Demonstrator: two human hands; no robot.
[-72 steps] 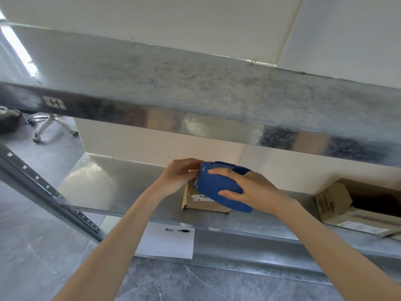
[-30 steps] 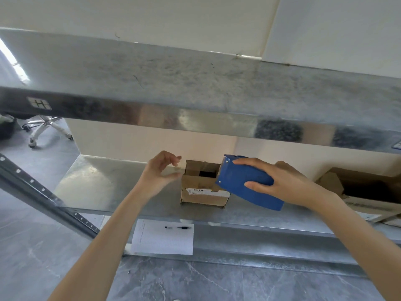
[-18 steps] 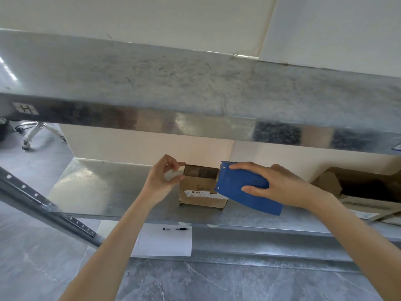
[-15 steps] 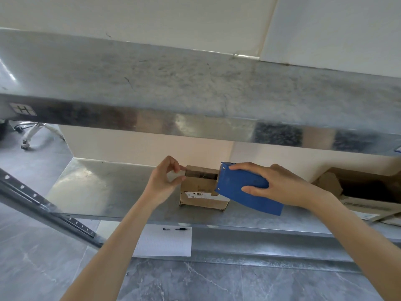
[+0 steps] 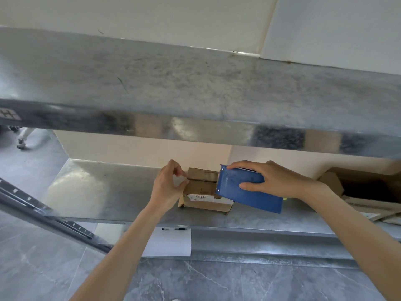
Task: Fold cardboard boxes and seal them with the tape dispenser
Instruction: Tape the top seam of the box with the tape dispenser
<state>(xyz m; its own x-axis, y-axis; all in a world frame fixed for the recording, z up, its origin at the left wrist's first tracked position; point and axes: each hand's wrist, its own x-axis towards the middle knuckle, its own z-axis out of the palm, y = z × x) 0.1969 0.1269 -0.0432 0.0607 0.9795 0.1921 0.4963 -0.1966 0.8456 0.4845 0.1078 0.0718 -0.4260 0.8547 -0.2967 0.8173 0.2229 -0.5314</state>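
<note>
Left hand [image 5: 167, 187]: pinching tape end at small box [image 5: 205, 195] left edge.
Right hand [image 5: 275, 180]: clamped on blue tape dispenser [image 5: 245, 192] over box.

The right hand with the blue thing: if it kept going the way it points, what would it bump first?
The right hand points leftward with the blue tape dispenser, whose front edge already sits at the small cardboard box. Beyond that, probably the left hand.

A single head-worn view is given, aimed forward and down from close range under the upper metal shelf [image 5: 195, 88] onto the lower shelf [image 5: 97, 192], with the grey floor [image 5: 217, 281] seen beneath.
</note>
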